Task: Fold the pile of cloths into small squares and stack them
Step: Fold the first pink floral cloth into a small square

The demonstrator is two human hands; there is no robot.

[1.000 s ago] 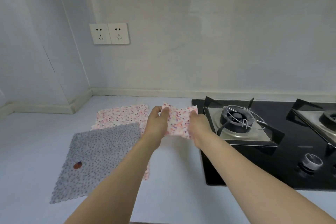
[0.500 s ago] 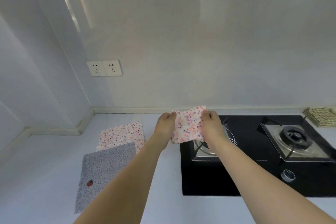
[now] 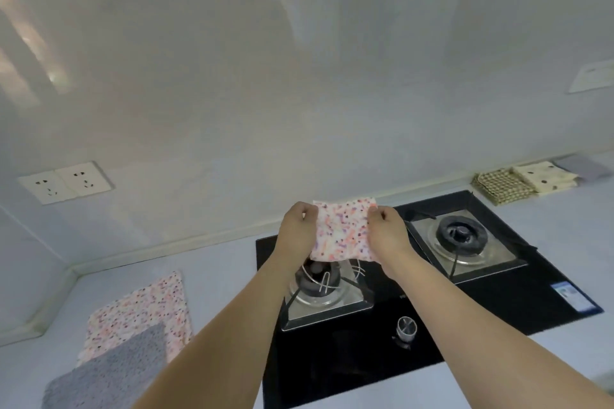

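Slippage is the risk: both hands, left hand (image 3: 296, 229) and right hand (image 3: 388, 233), pinch the folded floral cloth (image 3: 342, 232) by its upper corners above the gas burner (image 3: 317, 279), where loosened fingers could let the folds fall open.

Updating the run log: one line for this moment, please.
stage: carrying | left hand + right hand: pinch folded floral cloth | over stove

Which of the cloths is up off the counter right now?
The small folded pink-speckled cloth, pinched between the left hand and right hand above the stove. The other pink cloth and the grey cloth lie flat.
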